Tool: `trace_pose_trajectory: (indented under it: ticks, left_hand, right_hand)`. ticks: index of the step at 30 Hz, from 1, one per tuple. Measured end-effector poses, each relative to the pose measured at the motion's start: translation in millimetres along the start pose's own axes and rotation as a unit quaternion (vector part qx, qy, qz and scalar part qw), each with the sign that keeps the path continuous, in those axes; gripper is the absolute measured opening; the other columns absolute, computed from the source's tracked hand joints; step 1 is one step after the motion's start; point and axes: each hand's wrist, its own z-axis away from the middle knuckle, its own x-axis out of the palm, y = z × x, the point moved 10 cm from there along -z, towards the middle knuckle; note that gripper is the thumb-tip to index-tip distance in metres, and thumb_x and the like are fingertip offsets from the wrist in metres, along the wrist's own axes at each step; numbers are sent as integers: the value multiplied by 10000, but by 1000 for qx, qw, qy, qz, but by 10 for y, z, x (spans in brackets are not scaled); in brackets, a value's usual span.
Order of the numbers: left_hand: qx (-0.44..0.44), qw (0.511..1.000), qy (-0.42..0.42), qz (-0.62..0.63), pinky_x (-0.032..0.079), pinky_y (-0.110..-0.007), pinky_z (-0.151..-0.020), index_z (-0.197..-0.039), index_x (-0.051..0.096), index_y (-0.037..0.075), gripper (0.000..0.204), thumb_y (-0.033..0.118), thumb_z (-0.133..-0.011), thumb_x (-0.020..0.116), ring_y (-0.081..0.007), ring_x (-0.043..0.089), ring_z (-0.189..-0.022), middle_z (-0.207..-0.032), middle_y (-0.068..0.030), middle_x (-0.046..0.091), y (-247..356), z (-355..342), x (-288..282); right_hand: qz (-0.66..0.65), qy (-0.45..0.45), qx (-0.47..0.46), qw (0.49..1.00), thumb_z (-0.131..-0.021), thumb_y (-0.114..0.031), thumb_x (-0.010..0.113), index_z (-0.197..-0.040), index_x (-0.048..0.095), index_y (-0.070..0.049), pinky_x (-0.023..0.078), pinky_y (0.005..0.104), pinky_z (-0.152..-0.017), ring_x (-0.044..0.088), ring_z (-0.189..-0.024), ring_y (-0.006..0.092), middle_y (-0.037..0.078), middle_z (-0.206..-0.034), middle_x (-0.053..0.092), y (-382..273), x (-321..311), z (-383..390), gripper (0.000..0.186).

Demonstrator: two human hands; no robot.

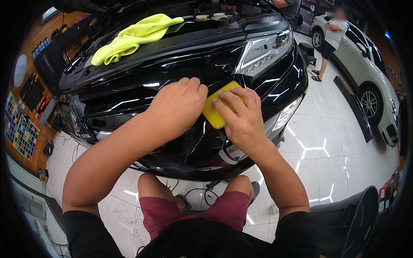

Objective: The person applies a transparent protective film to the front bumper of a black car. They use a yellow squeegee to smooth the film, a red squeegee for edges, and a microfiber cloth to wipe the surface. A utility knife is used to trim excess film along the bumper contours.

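Note:
A black car's glossy front bumper is right in front of me. My right hand grips a yellow squeegee, a flat block with rounded corners, and holds it against the black front below the headlight. Just left of it, my left hand is closed, knuckles up, close to the squeegee's edge. Its fingertips are turned away, so what they pinch, if anything, is hidden. Dark, glossy folds or reflections show on the panel beneath both hands.
A bright yellow-green cloth lies across the car's front above the grille. Behind to the right, a person stands by a white car. A dark bin is at my lower right. Cables lie on the tiled floor between my legs.

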Motion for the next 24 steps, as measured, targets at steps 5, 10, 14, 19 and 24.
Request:
trace_pose_trajectory:
  ticks: [5,10,14,19,24]
  left_hand:
    - [-48,999,-6,-13,534,-437,-725,-878,589,15,116,93,-815,646,-338,645,-846,-866,-145,607,-57,-84,29]
    - [29,999,-33,17,534,-434,-736,-877,601,32,90,108,-843,638,-339,643,-841,-822,-139,605,23,-168,46]
    - [-14,1000,-14,12,534,-425,-742,-892,620,34,107,110,-828,658,-328,645,-860,-883,-123,612,32,-206,28]
    - [20,998,-53,-3,537,-426,-748,-920,629,37,130,102,-814,667,-325,647,-891,-913,-116,611,67,-322,99]
    - [27,998,-43,33,540,-421,-765,-947,639,36,151,99,-812,661,-321,643,-916,-918,-117,609,91,-303,41]
  right_hand:
    - [-6,9,-13,1000,-733,-82,642,-1078,665,-66,381,525,-1044,542,-1156,300,73,-1185,609,-55,13,42,345]
    - [-12,19,-24,999,-738,-72,631,-1075,661,-65,375,511,-1050,539,-1153,291,74,-1175,602,-55,8,56,339]
    - [-16,28,-24,999,-752,-73,617,-1082,662,-64,375,504,-1046,543,-1143,281,74,-1148,603,-38,-10,47,333]
    - [-14,28,-22,999,-760,-68,612,-1092,662,-65,373,500,-1046,546,-1143,281,76,-1147,607,-31,-12,42,336]
    - [-19,26,-22,999,-761,-70,609,-1092,659,-61,373,495,-1046,548,-1136,285,84,-1142,608,-19,-18,32,335]
